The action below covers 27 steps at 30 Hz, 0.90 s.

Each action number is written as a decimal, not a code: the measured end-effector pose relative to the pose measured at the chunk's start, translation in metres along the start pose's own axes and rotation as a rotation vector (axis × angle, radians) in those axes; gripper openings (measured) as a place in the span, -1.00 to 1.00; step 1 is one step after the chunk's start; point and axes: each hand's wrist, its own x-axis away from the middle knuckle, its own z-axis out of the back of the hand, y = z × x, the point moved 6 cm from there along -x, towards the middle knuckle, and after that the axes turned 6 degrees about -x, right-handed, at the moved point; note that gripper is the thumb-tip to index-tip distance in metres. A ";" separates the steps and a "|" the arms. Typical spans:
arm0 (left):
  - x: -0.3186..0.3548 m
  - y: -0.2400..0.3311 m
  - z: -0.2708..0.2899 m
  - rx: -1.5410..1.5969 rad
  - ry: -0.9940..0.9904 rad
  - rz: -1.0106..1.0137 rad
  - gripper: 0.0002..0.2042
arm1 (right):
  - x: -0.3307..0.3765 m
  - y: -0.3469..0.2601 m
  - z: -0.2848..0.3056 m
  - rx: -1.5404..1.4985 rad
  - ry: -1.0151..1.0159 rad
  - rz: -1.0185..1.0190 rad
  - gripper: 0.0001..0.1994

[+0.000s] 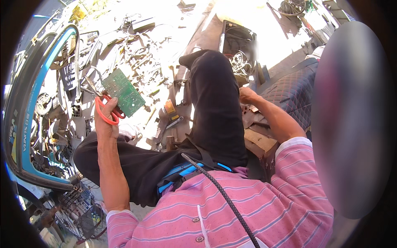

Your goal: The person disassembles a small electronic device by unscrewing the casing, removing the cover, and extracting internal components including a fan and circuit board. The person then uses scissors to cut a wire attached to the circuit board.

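Observation:
Beyond my left knee, my left hand (106, 119) is closed around red-handled scissors (99, 110) and a green circuit board (124, 91). The scissors' metal blades point up and to the left, beside the board. The board is tilted, with solder dots on the side that faces me. My right hand (247, 95) is beside my raised right knee, its fingers curled in. Whatever it may hold is hidden by its fingers and my leg. Just past it stands a black-rimmed box (223, 35) with tangled pale cables (240, 63) inside.
A curved blue and black frame (31, 111) rises at the left. Scrap metal and plastic parts (142, 62) cover the sunlit ground ahead. A wrench (175, 123) and an orange part (169, 107) lie between my legs. At the right are a black quilted cover (289, 93) and cardboard (260, 140).

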 end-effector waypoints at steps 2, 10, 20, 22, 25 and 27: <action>0.000 0.004 0.001 -0.043 0.019 -0.006 -0.60 | 0.015 -0.011 -0.009 0.099 -0.118 -0.174 -0.66; -0.009 -0.019 0.005 -0.044 0.166 0.102 -0.56 | -0.024 0.039 -0.060 0.123 -0.135 -0.359 -0.66; -0.026 -0.043 -0.004 -0.088 0.170 0.194 -0.61 | -0.034 0.071 -0.079 0.143 -0.002 -0.320 -0.76; -0.028 -0.041 -0.011 -0.085 0.126 0.185 -0.66 | -0.040 0.072 -0.075 0.081 0.021 -0.310 -0.78; -0.024 -0.039 -0.015 -0.102 0.099 0.185 -0.68 | -0.042 0.070 -0.071 -0.002 0.010 -0.296 -0.77; -0.020 -0.035 -0.014 -0.116 0.097 0.192 -0.68 | -0.039 0.062 -0.063 -0.022 -0.011 -0.310 -0.79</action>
